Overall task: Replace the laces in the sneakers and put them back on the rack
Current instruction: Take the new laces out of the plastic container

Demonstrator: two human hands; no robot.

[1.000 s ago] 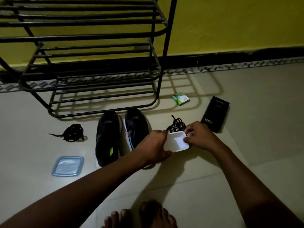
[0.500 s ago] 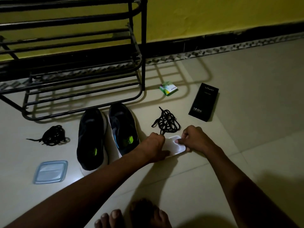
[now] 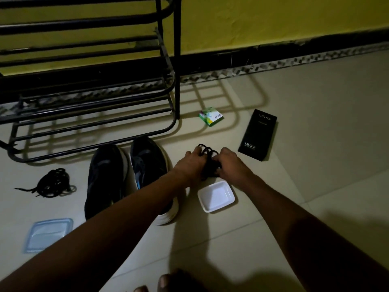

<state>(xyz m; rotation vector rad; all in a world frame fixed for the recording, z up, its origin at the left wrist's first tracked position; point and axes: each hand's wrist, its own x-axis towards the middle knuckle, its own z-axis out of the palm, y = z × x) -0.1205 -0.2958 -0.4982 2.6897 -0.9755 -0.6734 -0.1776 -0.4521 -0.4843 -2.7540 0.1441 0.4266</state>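
**Hands leave the tray for the laces; threading not yet begun**

Both hands have left the white tray, which half a second ago they held between them. It now sits alone on the floor, just in front of the wrists. The left hand and the right hand have reached past it to the lace bundle, a tangle of black cord lying between the sneakers and the black box. Each hand has its fingers curled into the tangle from its own side, gripping it between them. The bundle looks to be touching the floor, or barely off it.

The two sneakers stand side by side, toes toward the rack, and the near one is partly hidden by the left forearm. In this dim light I cannot be sure, but their eyelets appear bare, so the old laces are probably out. A second lace bundle lies to the left of the shoes, well apart from the hands. Which tangle is old and which is new cannot be told from here.

Judged so, the task is at an early stage. No lace is threaded in either shoe, and the rack's lower shelves hold nothing that can be seen. Still to come are untangling this cord, lacing both sneakers and setting them on the rack. A blue lid and a green packet also lie on the floor.
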